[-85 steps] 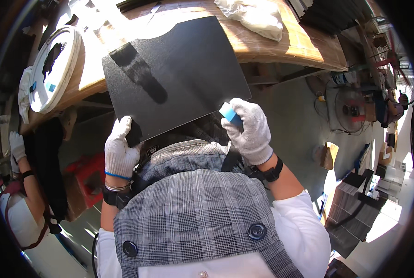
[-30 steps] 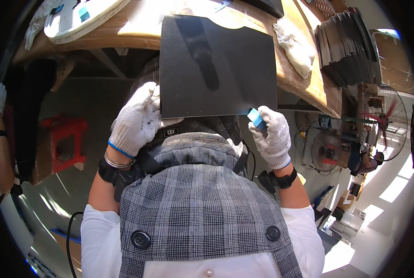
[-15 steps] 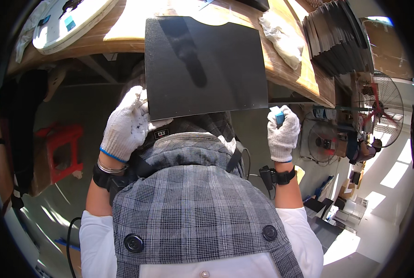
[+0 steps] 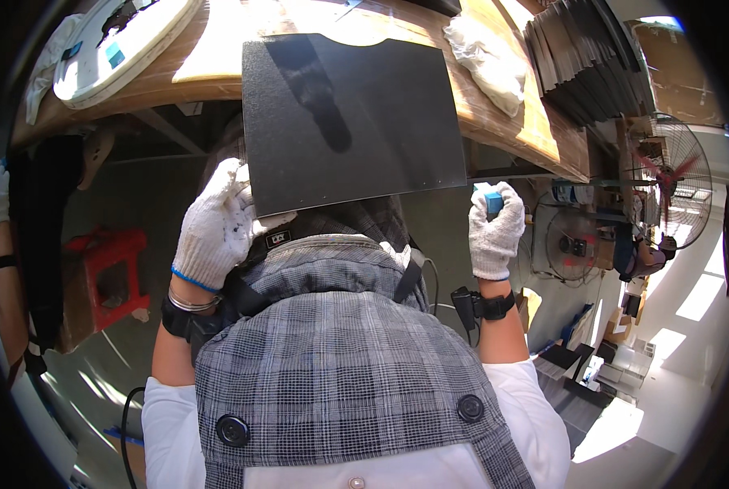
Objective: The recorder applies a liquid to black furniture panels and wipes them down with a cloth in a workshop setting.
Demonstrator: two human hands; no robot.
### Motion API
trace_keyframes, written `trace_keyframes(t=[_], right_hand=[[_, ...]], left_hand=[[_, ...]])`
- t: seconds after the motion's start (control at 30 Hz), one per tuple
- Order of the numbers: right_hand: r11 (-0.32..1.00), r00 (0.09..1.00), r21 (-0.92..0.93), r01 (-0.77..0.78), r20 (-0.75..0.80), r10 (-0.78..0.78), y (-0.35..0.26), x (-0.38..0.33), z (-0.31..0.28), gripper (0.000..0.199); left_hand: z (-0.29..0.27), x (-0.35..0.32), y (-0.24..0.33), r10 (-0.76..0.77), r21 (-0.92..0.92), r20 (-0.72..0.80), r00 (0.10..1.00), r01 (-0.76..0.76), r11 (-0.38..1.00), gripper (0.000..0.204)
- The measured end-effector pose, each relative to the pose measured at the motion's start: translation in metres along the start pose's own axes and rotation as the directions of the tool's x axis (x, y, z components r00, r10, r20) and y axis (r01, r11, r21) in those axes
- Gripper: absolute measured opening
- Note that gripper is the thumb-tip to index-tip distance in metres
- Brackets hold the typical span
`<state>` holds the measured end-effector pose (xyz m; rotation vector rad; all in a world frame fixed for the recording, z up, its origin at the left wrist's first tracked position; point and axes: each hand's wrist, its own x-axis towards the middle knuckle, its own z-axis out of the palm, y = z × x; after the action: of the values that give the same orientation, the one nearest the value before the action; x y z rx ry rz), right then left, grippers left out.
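Left white knit-gloved hand (image 4: 215, 230) gripped matte-black notched rectangular panel (image 4: 373, 122) by near-left corner, beside wooden tabletop (image 4: 536, 134) | right white knit-gloved hand (image 4: 497, 236) clasped small blue block (image 4: 493, 201), off panel | work looked underway, panel not set down; edge finish too small to judge

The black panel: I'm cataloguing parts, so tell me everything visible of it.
The black panel is thin and roughly rectangular, its lightly textured face, perhaps coated board, crossed by a dark shadow. A curved notch cuts its far edge. The left hand holds its near left corner; its far part shows against the table, contact unclear.
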<state>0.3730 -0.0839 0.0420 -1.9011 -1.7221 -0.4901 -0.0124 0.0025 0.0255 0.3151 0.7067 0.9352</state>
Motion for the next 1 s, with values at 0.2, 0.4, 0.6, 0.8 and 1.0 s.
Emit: trace_keyframes(t=[0.2, 0.4, 0.6, 0.8, 1.0], right_hand=[[0.921, 0.994, 0.39, -0.003, 0.103, -0.041, -0.05, -0.008, 0.016, 0.042], [0.82, 0.888, 0.473, 0.323, 0.15, -0.436, -0.083, 0.008, 0.02, 0.049], [0.817, 0.875, 0.422, 0.392, 0.103, -0.473, -0.066, 0.031, 0.008, 0.049], [0.63, 0.643, 0.609, 0.483, 0.242, -0.727, -0.126, 0.03, 0.035, 0.053], [0.655, 0.673, 0.548, 0.521, 0.208, -0.71, -0.097, 0.052, 0.01, 0.058]], left_hand=[[0.001, -0.001, 0.0, -0.001, -0.006, 0.016, 1.0, 0.001, 1.0, 0.045], [-0.002, -0.002, 0.0, -0.002, -0.025, 0.022, 1.0, 0.002, 1.0, 0.045], [-0.005, 0.0, -0.001, 0.001, -0.013, 0.03, 1.0, -0.001, 1.0, 0.044], [-0.002, -0.003, 0.001, 0.011, -0.014, 0.026, 1.0, -0.011, 1.0, 0.042], [-0.004, -0.002, 0.002, -0.012, -0.058, 0.022, 1.0, 0.014, 0.998, 0.044]])
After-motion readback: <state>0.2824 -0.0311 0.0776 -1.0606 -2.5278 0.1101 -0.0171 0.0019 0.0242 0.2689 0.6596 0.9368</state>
